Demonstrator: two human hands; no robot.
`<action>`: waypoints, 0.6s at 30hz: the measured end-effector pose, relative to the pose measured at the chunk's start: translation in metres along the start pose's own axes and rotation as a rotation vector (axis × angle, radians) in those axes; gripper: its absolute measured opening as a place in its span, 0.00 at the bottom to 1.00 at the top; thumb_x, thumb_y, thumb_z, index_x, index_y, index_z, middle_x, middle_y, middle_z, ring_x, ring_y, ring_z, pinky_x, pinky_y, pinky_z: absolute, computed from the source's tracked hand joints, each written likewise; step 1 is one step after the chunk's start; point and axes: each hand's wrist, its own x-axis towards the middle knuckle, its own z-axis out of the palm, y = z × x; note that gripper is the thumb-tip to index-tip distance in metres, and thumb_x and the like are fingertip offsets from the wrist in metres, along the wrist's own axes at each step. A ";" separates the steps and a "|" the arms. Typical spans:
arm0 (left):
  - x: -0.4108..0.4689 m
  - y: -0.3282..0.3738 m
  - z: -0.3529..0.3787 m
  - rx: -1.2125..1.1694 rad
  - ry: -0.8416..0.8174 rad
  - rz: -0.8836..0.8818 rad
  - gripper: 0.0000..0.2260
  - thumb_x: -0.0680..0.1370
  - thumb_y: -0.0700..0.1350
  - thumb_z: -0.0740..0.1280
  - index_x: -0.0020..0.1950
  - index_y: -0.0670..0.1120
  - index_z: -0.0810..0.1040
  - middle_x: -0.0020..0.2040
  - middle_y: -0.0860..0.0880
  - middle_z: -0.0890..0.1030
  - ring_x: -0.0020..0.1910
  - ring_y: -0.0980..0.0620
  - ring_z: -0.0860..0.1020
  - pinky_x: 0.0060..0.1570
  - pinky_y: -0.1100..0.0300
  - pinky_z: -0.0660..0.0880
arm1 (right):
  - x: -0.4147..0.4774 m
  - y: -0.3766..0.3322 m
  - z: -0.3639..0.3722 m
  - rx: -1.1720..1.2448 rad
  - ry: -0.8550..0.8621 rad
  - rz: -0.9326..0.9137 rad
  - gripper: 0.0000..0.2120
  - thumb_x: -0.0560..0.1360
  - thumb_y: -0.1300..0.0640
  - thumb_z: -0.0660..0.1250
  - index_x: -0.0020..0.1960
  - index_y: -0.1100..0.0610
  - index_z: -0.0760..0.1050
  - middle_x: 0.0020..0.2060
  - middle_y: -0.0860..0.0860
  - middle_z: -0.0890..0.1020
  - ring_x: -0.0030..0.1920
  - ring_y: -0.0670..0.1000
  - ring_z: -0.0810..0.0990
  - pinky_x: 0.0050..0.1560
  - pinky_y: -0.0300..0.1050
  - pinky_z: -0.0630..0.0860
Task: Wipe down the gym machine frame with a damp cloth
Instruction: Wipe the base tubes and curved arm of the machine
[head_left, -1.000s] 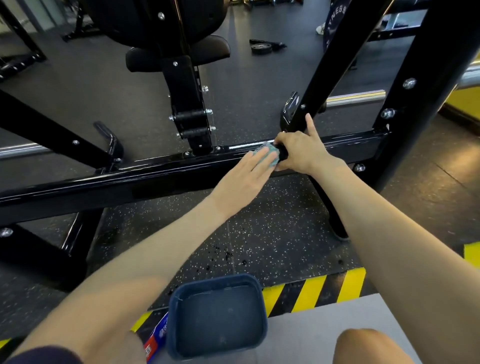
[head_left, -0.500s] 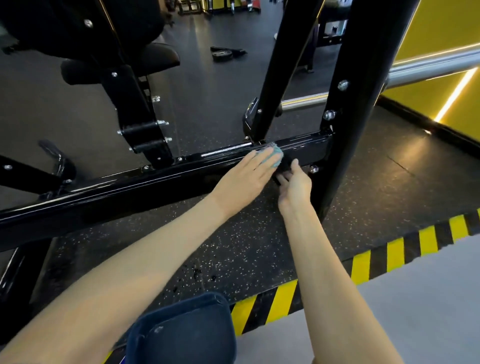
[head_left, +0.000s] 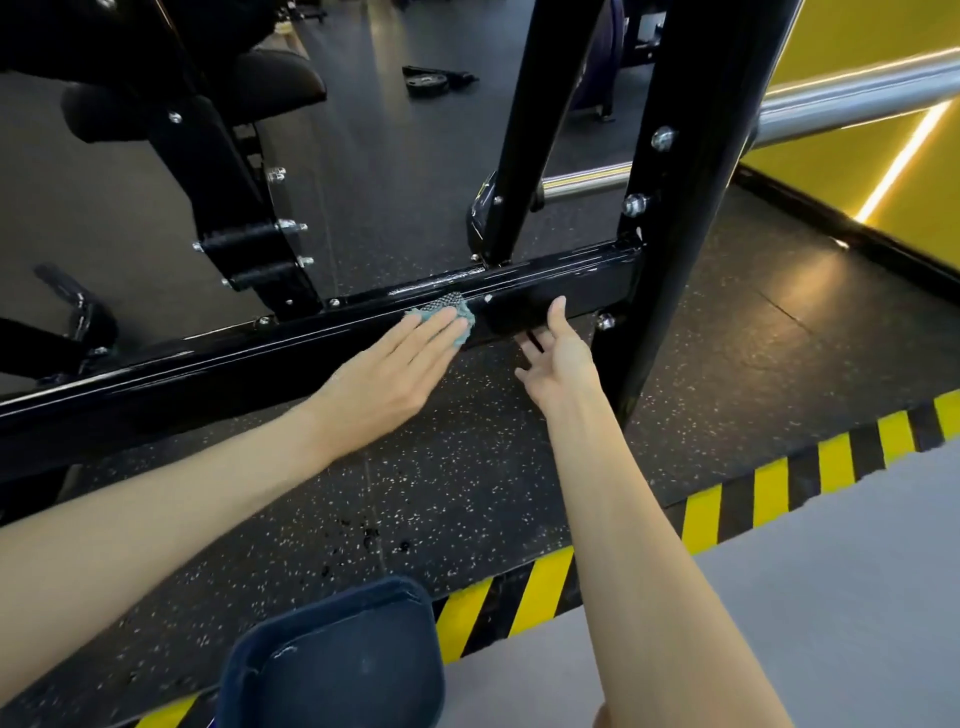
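glossy black steel machine frame (head_left: 260, 358): low crossbar spans the view | dark blue plastic tub (head_left: 332, 670): on floor, nearest | left hand (head_left: 395, 364): flat, fingers straight, pressing cloth to crossbar | right hand (head_left: 558, 358): loose, spread, empty, just beside bar | small teal woven cloth (head_left: 447, 309): on crossbar's upper edge, under left fingertips

Crossbar (head_left: 260, 358) runs from lower left up to centre-right, meeting the upright post (head_left: 691, 182) at right. Cloth (head_left: 447, 306) sits on the bar mid-frame w/ left hand (head_left: 395, 364) flat over it; right hand (head_left: 556, 358) is just right of it, at the bar's lower edge. Slanted post (head_left: 535, 130) stands behind the bar, steel barbell (head_left: 841, 104) upper right. Seat pad (head_left: 280, 83) upper left. Tub (head_left: 332, 670) bottom centre, beside the tape line (head_left: 545, 587).
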 end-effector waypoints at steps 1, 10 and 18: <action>0.005 0.002 -0.002 0.007 0.009 -0.001 0.20 0.82 0.32 0.47 0.74 0.32 0.59 0.74 0.35 0.62 0.74 0.37 0.61 0.73 0.43 0.59 | 0.000 0.000 -0.001 -0.001 -0.001 -0.012 0.28 0.79 0.43 0.62 0.74 0.56 0.64 0.67 0.52 0.75 0.69 0.54 0.71 0.73 0.64 0.48; 0.022 0.012 0.000 0.012 0.030 -0.084 0.22 0.82 0.33 0.42 0.74 0.33 0.60 0.73 0.36 0.65 0.73 0.38 0.64 0.70 0.46 0.65 | 0.001 0.003 0.008 0.027 0.062 -0.038 0.23 0.79 0.44 0.62 0.68 0.56 0.71 0.61 0.50 0.80 0.60 0.50 0.76 0.73 0.61 0.55; 0.024 0.010 -0.005 0.045 -0.043 -0.068 0.22 0.81 0.33 0.42 0.75 0.33 0.57 0.75 0.36 0.62 0.74 0.38 0.61 0.73 0.45 0.60 | -0.001 0.006 0.013 0.101 0.068 -0.038 0.25 0.79 0.44 0.62 0.71 0.55 0.68 0.63 0.50 0.77 0.61 0.51 0.74 0.74 0.63 0.50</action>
